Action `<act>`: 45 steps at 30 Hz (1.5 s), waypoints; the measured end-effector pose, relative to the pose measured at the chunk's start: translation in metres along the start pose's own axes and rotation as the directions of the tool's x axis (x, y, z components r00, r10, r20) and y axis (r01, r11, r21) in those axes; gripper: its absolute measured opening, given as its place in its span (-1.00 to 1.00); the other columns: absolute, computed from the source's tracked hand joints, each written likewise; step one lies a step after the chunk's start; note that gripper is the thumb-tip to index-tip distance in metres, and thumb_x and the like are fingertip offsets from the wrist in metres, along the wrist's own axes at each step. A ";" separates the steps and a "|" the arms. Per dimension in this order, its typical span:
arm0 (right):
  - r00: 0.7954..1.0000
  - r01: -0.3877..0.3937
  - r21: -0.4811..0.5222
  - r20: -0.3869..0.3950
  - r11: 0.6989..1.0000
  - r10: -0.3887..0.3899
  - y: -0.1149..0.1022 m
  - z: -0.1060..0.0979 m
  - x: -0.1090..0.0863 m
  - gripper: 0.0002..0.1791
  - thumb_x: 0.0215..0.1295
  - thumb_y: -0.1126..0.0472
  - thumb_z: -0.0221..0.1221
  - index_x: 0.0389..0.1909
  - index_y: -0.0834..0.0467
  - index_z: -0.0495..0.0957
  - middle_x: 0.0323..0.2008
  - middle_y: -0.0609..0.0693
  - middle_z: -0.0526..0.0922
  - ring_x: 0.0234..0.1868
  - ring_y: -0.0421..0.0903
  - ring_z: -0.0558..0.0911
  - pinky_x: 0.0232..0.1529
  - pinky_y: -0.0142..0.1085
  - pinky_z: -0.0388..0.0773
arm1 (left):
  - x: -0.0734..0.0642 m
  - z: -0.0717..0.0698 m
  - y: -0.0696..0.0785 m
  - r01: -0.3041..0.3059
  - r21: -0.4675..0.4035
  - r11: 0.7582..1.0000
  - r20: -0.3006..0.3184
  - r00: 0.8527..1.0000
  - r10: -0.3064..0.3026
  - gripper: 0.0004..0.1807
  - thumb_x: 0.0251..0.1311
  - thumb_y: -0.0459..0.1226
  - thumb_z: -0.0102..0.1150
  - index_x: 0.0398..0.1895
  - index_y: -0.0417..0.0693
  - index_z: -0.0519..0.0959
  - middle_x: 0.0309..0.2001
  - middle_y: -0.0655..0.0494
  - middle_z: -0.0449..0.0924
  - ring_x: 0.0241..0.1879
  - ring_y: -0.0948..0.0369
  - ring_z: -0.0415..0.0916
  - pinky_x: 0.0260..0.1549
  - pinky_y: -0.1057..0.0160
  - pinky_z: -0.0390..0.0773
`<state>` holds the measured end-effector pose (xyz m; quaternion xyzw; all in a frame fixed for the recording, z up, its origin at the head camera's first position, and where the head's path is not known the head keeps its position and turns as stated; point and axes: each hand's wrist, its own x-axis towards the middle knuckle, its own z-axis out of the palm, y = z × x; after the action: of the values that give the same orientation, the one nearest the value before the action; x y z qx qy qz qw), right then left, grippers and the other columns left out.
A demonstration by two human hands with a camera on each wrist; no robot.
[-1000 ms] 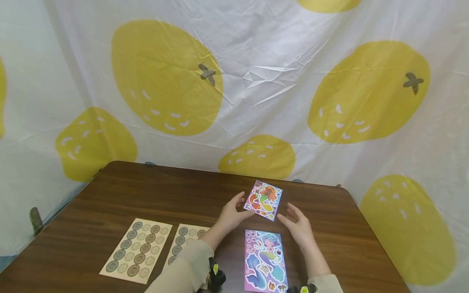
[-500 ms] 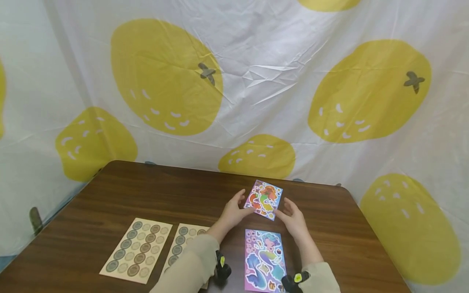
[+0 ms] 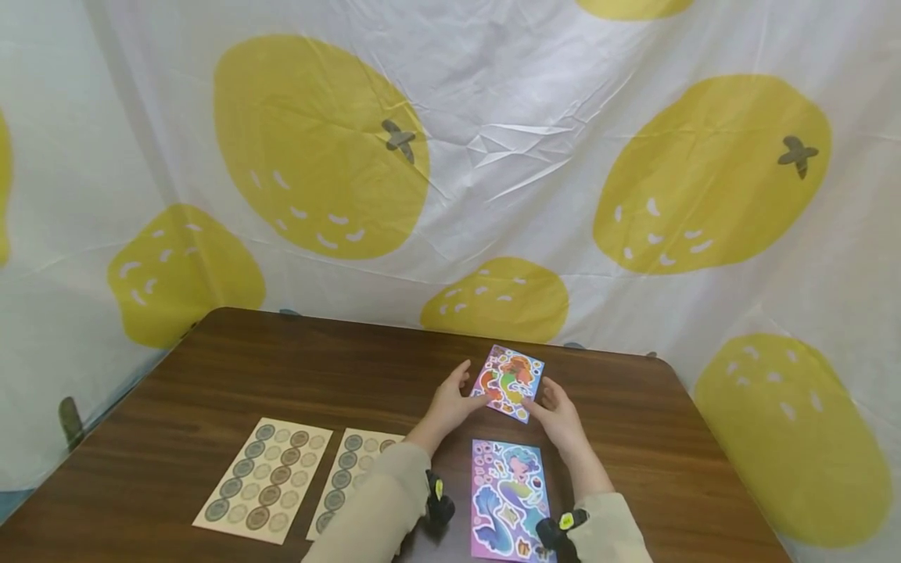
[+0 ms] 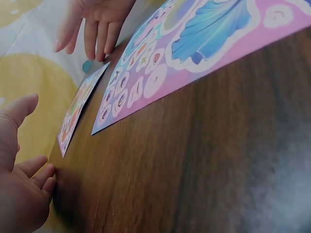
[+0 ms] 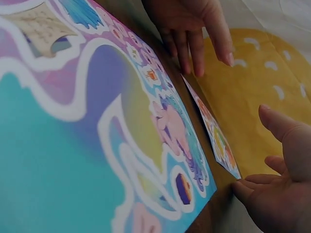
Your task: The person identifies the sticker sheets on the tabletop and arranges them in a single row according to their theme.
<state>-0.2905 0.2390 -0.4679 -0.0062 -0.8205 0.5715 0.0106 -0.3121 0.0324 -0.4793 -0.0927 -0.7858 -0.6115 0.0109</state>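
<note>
A small sticker sheet with an orange-haired mermaid (image 3: pixel 508 383) lies tilted near the far side of the brown table. My left hand (image 3: pixel 449 408) is at its left edge, fingers extended and thumb pointing toward its lower corner. On the other side, my right hand (image 3: pixel 561 421) has its thumb over the lower right part of the sheet in the head view. In the right wrist view, the fingertips of my right hand (image 5: pixel 277 179) come right up to one corner of the sheet (image 5: pixel 214 131). Between my forearms lies a larger blue-haired mermaid sticker sheet (image 3: pixel 512 500).
Two cream sheets of round stickers lie at the left: one (image 3: pixel 263 481) fully visible, the other (image 3: pixel 345 477) partly hidden by my left sleeve. Behind the table (image 3: pixel 352 352) hangs a white curtain (image 3: pixel 507 156) with yellow fruit prints. Each wrist carries a black camera.
My right hand has moved left and inward, closer to the small sticker sheet. The left hand has shifted slightly to the right. The sheets stay in place.
</note>
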 end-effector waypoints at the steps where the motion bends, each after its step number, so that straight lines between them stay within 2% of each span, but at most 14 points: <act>1: 1.000 0.001 0.001 0.003 1.000 -0.001 0.001 0.001 0.001 -0.19 0.32 0.19 0.20 0.44 0.34 -0.02 0.38 0.45 0.03 0.37 0.33 0.10 0.32 0.10 0.10 | 0.001 0.001 0.000 0.004 0.001 1.000 0.002 1.000 -0.004 -0.15 0.13 -0.26 0.34 0.44 -0.20 0.13 0.29 -0.32 0.28 0.27 -0.17 0.23 0.16 -0.11 0.34; 7: 1.000 -0.004 0.029 0.013 1.000 0.003 0.002 0.002 0.004 -0.17 0.32 0.18 0.20 0.45 0.32 -0.04 0.41 0.41 -0.02 0.41 0.29 0.01 0.35 0.08 0.04 | 0.005 0.006 0.003 0.022 -0.015 1.000 0.027 0.999 -0.021 -0.14 0.14 -0.26 0.32 0.46 -0.16 0.10 0.32 -0.29 0.25 0.30 -0.16 0.19 0.17 -0.09 0.33; 18: 0.999 0.009 0.078 0.042 0.997 -0.012 0.000 0.005 0.003 -0.16 0.31 0.23 0.20 0.45 0.33 -0.07 0.41 0.43 -0.05 0.41 0.31 -0.02 0.35 0.09 0.00 | 0.005 0.008 0.002 0.034 -0.036 0.999 0.016 0.999 -0.034 -0.13 0.11 -0.29 0.34 0.46 -0.17 0.10 0.32 -0.29 0.24 0.29 -0.15 0.20 0.20 -0.06 0.30; 31: 0.998 0.014 0.156 0.054 0.988 -0.023 0.001 0.007 0.001 -0.16 0.33 0.25 0.17 0.44 0.38 -0.10 0.37 0.50 -0.03 0.38 0.35 0.06 0.35 0.06 0.03 | 0.003 0.013 0.003 0.039 -0.040 0.998 0.023 0.999 -0.038 -0.13 0.11 -0.28 0.33 0.45 -0.20 0.11 0.28 -0.28 0.30 0.24 -0.13 0.30 0.18 -0.04 0.33; 45: 0.999 -0.002 0.171 0.051 0.985 -0.006 -0.001 0.008 0.002 -0.19 0.33 0.25 0.16 0.43 0.39 -0.07 0.35 0.49 0.06 0.36 0.29 0.16 0.35 0.03 0.07 | 0.003 0.014 0.008 0.054 -0.080 0.995 0.033 0.998 -0.052 -0.15 0.13 -0.28 0.32 0.44 -0.25 0.10 0.27 -0.35 0.28 0.26 -0.12 0.28 0.19 0.01 0.34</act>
<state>-0.2927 0.2315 -0.4702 0.0102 -0.7685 0.6398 -0.0092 -0.3123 0.0481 -0.4749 -0.0816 -0.7627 -0.6413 -0.0214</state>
